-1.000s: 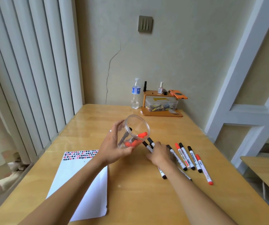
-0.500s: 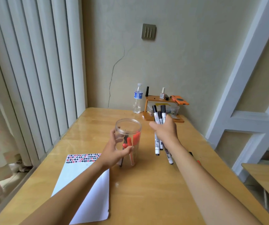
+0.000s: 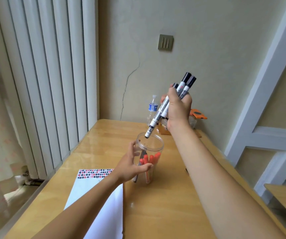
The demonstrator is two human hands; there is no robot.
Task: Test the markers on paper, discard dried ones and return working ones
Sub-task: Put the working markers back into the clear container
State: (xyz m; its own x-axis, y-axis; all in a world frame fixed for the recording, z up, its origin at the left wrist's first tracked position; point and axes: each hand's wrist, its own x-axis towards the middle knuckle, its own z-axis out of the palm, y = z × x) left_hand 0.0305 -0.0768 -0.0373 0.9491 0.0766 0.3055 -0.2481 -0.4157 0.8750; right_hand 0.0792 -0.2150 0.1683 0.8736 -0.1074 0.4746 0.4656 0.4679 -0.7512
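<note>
Above the clear jar on the table, the right hand grips black markers, tips down; the left hand holds the jar. Returning step: next, lower and release them inside.

Both forearms bare; left hand and right hand ungloved.

A clear plastic water bottle with a blue label stands at the wooden table's far edge, below a cracked beige wall.
</note>
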